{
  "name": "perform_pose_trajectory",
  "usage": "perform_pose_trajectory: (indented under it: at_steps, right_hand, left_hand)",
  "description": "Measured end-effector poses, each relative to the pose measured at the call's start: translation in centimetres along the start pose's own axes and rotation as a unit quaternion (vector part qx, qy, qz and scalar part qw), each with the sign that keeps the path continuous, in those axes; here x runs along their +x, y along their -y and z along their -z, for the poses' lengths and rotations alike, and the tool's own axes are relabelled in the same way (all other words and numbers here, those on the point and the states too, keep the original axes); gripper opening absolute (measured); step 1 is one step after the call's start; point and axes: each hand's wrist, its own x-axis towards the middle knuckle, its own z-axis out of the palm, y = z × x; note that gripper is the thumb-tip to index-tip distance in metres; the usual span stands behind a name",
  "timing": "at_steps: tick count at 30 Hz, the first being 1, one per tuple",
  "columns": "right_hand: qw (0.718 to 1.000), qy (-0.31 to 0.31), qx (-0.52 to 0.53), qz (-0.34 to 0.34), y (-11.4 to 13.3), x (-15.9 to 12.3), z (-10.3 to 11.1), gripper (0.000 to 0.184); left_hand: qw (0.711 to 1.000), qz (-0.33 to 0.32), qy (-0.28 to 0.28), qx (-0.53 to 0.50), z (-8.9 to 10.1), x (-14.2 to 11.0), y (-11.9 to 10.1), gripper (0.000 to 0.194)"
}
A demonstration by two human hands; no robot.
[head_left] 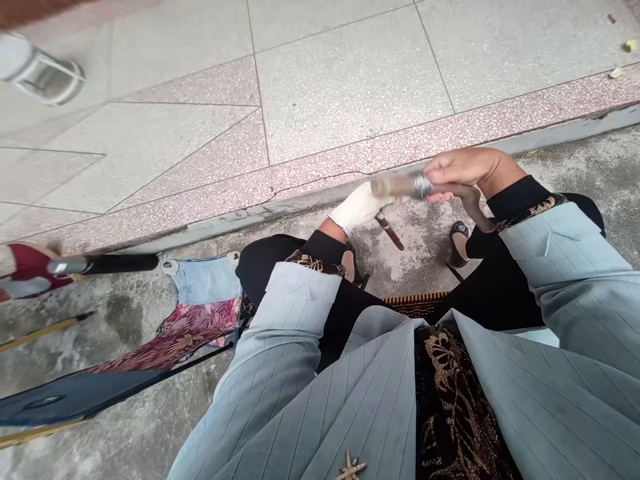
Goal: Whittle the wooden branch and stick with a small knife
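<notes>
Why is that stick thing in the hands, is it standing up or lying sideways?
Sideways. The stick runs level between the gloved left hand and the bare right hand, which grips it; it is blurred.

Soft, even daylight, faint shadows, motion blur, wide-angle bending at edges.
</notes>
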Motion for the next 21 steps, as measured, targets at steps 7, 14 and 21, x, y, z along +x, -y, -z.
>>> perform_pose_trajectory:
  at_steps: [7, 14, 21]
  right_hand:
    - [0.948, 0.107, -0.237, -0.186, -2.4, 2.4, 0.4, 0.071]
    - [0.939, -0.207, -0.233, -0.144, -1.6, 2.7, 0.9, 0.059]
    - [0.997, -0.075, 0.014, 0.026, -0.8, 0.5, 0.0, 0.068]
  left_hand:
    - [0.998, 0.013, 0.044, -0.050, 0.0, -0.6, -0.1, 0.009]
    - [0.996, 0.050, 0.035, -0.066, -0.3, -0.6, -0.3, 0.016]
    - [0.997, 0.020, 0.053, -0.048, -0.4, 0.0, 0.5, 0.018]
